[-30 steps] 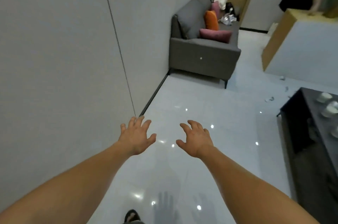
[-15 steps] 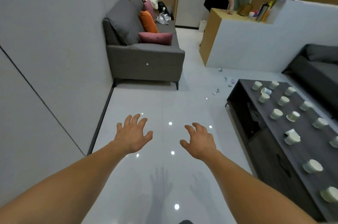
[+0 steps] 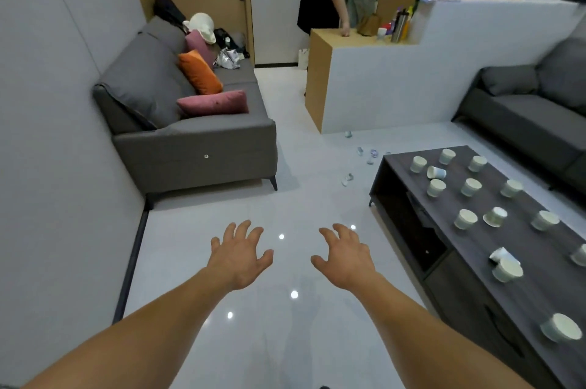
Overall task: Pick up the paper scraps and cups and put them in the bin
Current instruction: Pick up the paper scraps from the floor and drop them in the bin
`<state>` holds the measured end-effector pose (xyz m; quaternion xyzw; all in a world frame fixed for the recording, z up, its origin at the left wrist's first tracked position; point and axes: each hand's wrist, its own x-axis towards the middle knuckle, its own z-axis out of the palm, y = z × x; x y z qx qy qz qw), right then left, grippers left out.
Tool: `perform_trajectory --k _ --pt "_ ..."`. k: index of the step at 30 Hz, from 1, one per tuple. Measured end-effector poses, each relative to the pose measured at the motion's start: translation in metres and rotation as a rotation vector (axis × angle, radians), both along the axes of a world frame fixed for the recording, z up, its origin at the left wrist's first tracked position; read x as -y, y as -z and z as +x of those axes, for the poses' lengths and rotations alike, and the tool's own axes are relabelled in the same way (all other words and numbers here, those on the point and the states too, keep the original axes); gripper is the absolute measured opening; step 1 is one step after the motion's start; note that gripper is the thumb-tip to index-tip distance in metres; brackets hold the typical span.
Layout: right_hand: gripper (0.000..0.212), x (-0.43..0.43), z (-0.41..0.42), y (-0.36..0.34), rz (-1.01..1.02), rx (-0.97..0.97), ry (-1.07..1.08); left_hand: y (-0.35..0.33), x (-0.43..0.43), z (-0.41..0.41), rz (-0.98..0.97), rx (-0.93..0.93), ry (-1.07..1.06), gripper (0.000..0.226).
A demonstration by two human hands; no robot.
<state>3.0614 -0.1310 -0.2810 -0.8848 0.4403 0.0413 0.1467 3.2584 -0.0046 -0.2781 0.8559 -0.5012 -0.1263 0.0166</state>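
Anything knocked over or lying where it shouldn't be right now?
Yes. Small crumpled paper scraps litter the pale tiled floor off the far corner of the dark wooden coffee table. Among the white paper cups standing on it, one lies on its side near the far end.

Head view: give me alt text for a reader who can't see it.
Two empty hands, left hand and right hand, reach out open over a glossy floor. Paper cups dot a dark coffee table; scraps lie beyond.
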Motion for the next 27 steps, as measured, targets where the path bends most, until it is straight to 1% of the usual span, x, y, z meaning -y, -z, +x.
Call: perform_trajectory --k 5,9,13,19,23,27 --pt "0.070 0.104 0.013 -0.011 -0.035 0.011 0.009 -0.015 0.104 0.019 -0.065 -0.001 -0.018 0.065" --pt "0.070 0.167 0.029 -0.007 -0.002 0.006 0.033 -0.010 0.165 0.033 -0.032 -0.011 0.036 0.065" --pt "0.069 0.234 0.060 0.004 0.032 -0.006 0.049 0.001 0.239 0.068 -0.011 -0.035 0.049 0.063" --pt "0.068 0.347 0.111 0.011 0.015 -0.056 0.126 0.010 0.381 0.135 -0.057 -0.060 0.157 0.064" --pt "0.067 0.415 0.142 0.007 0.013 -0.066 0.197 0.005 0.468 0.169 -0.044 -0.067 0.250 0.065" --pt "0.067 0.476 0.163 0.009 0.029 -0.073 0.227 0.001 0.551 0.197 -0.005 -0.072 0.296 0.066"
